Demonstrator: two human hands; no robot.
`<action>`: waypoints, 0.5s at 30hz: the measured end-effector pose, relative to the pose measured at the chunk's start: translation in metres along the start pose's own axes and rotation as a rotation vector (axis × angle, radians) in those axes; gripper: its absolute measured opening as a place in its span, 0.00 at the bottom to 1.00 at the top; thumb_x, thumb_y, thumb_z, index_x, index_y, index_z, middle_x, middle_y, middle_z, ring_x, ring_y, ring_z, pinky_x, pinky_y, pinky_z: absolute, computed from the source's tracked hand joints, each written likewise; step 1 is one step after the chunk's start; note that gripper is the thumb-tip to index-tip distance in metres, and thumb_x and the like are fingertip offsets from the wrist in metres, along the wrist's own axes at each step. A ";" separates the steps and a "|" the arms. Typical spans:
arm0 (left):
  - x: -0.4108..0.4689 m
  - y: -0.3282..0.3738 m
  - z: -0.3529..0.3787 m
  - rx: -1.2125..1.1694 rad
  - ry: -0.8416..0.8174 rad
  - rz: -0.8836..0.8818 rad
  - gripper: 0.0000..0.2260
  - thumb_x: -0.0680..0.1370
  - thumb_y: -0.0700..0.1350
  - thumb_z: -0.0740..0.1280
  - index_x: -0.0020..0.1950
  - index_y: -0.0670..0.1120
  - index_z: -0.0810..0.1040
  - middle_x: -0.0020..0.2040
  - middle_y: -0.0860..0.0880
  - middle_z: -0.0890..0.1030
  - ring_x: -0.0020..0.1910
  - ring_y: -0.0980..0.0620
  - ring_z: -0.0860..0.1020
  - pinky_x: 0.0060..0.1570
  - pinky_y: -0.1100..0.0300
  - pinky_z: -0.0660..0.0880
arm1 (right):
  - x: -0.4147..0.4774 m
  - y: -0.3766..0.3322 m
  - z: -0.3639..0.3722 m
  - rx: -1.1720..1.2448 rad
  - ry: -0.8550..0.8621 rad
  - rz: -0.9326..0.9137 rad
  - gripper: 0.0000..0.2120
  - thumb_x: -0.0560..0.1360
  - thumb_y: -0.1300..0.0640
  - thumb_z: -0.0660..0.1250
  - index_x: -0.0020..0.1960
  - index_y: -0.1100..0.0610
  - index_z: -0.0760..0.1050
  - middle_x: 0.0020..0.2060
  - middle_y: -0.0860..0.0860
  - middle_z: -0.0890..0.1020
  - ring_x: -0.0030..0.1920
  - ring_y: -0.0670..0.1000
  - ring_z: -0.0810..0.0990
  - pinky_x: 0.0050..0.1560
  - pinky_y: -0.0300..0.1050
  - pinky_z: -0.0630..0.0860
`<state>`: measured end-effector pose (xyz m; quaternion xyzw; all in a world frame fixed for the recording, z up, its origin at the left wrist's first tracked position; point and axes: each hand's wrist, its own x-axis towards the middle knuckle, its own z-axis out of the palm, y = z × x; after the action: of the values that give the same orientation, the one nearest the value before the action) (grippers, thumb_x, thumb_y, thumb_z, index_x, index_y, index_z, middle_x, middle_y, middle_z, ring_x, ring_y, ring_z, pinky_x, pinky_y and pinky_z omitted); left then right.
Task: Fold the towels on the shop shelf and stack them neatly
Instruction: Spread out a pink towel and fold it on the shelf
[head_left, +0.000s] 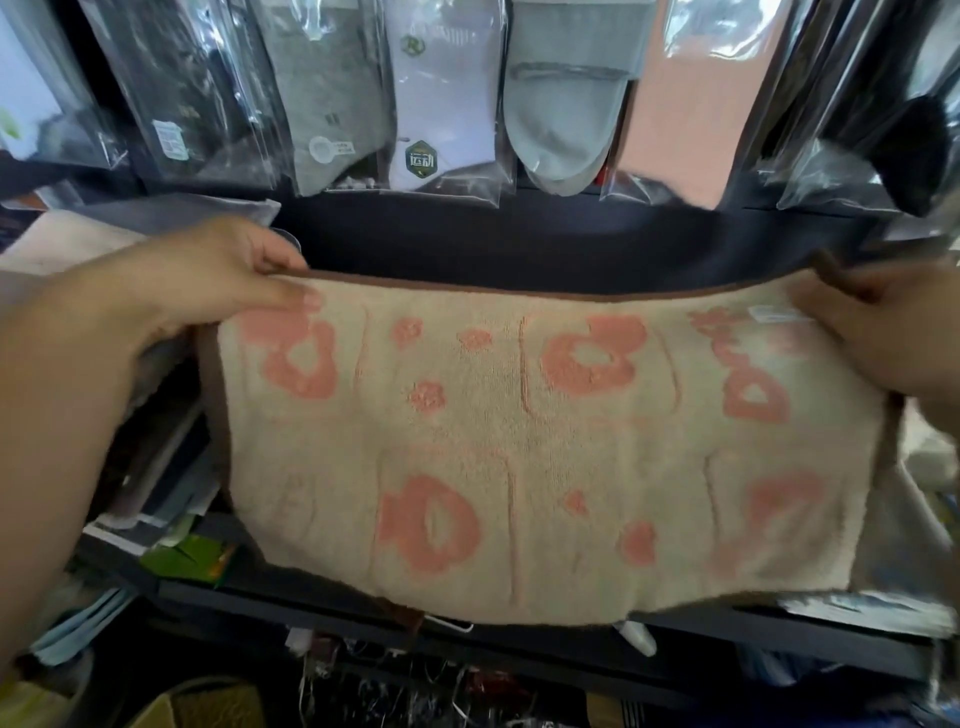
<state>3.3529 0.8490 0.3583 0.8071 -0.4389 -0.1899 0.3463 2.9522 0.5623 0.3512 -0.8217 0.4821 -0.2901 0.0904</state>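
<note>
The white sock pack at 12 o'clock reads "运动"; your left hand and right hand each pinch a top corner of the flower towel

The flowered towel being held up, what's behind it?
Above the flowered towel, a dark shelf and bagged socks show. Both the left hand and right hand pinch its top corners; whatever is directly behind is covered.

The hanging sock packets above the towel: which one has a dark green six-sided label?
The white sock packet, third from the left. Its green hexagon label sits near the bottom; the neighbouring grey packets lack one.
</note>
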 end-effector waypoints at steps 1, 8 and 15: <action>0.009 -0.008 0.010 0.075 0.033 -0.016 0.04 0.73 0.43 0.77 0.40 0.47 0.84 0.41 0.41 0.86 0.39 0.46 0.85 0.36 0.61 0.79 | -0.002 -0.004 0.010 -0.013 -0.041 0.017 0.23 0.78 0.38 0.64 0.43 0.59 0.82 0.39 0.65 0.82 0.44 0.66 0.82 0.37 0.51 0.73; 0.023 -0.046 0.086 0.555 0.273 -0.016 0.25 0.68 0.55 0.75 0.61 0.45 0.79 0.59 0.42 0.80 0.59 0.39 0.78 0.60 0.49 0.75 | -0.046 -0.040 0.093 -0.257 -0.158 -0.113 0.25 0.78 0.45 0.63 0.69 0.58 0.70 0.61 0.66 0.73 0.58 0.70 0.74 0.59 0.62 0.73; -0.035 -0.068 0.126 0.411 0.339 -0.203 0.30 0.78 0.59 0.66 0.74 0.43 0.69 0.70 0.36 0.73 0.66 0.35 0.73 0.64 0.42 0.72 | -0.104 -0.079 0.153 -0.195 -0.719 -0.412 0.34 0.77 0.26 0.44 0.77 0.33 0.33 0.79 0.48 0.31 0.79 0.60 0.31 0.77 0.66 0.38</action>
<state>3.2965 0.8544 0.2222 0.9205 -0.3209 0.0069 0.2228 3.0585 0.6707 0.2200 -0.9545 0.2706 0.0499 0.1148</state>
